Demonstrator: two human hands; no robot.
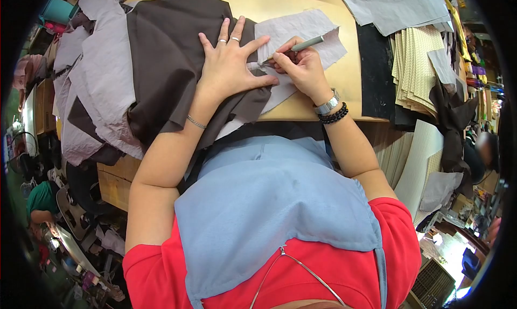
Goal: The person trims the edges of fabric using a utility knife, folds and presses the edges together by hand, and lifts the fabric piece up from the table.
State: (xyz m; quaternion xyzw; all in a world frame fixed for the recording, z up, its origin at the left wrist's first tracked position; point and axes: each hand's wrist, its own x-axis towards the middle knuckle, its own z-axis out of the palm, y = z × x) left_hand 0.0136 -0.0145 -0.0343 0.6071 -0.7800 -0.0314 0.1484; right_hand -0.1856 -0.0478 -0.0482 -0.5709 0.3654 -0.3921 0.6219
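My left hand (pixel 230 61) lies flat with fingers spread on a dark brown fabric piece (pixel 161 45), pressing it to the table. In my right hand (pixel 306 72) is a slim grey-green pen (pixel 308 44), held between thumb and fingers. Its lower end points toward a small opening at the brown fabric's edge, beside my left thumb; the exact tip is hard to make out. A pale grey-lilac cloth (pixel 288 31) shows from under the brown fabric and reaches beneath my right hand.
The wooden tabletop (pixel 347 82) has a black strip (pixel 375 72) at its right. Stacked cream textured sheets (pixel 412 66) and grey cloth (pixel 401 10) lie beyond. More pale lilac fabric (pixel 105 77) hangs over the left side. A person's green sleeve (pixel 42 201) shows at far left.
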